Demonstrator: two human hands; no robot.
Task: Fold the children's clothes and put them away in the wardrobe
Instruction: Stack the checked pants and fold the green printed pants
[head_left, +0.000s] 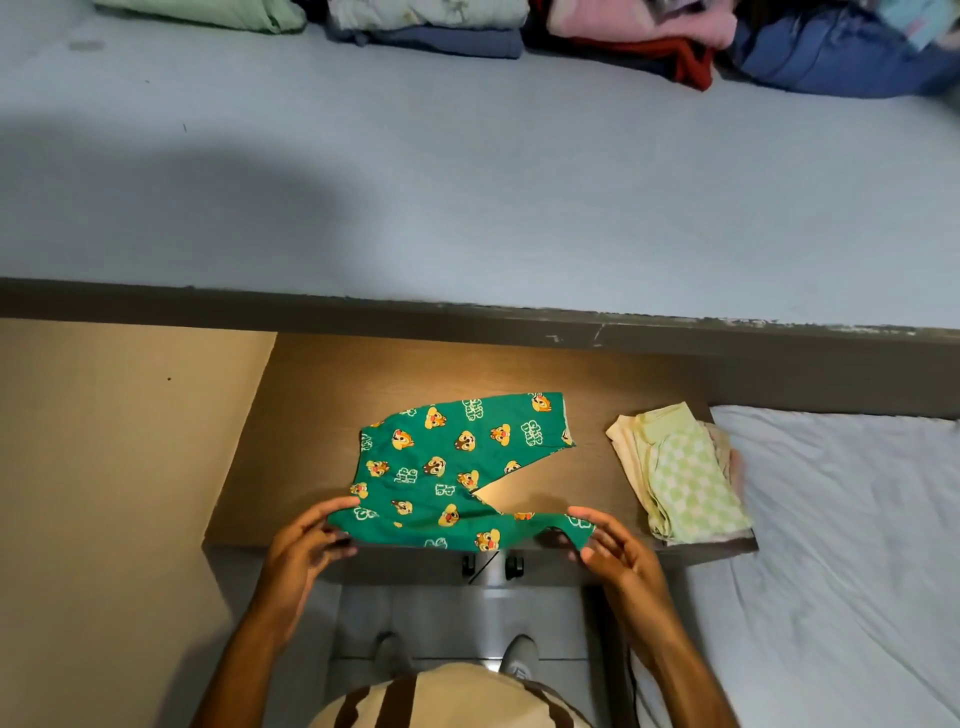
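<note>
Small green trousers (447, 467) printed with cartoon chipmunks lie spread on a brown wooden table (311, 395), one leg pointing to the far right, the other along the near edge. My left hand (306, 540) pinches the waist corner at the near left. My right hand (608, 540) holds the cuff of the near leg at the table's front edge. A folded stack of light green checked and cream clothes (680, 478) sits on the table's right end.
A pale blue shelf (467, 182) runs above the table, with folded and bunched clothes (571, 31) along its back. A bed with a white sheet (852, 545) lies to the right. A beige wall is at left.
</note>
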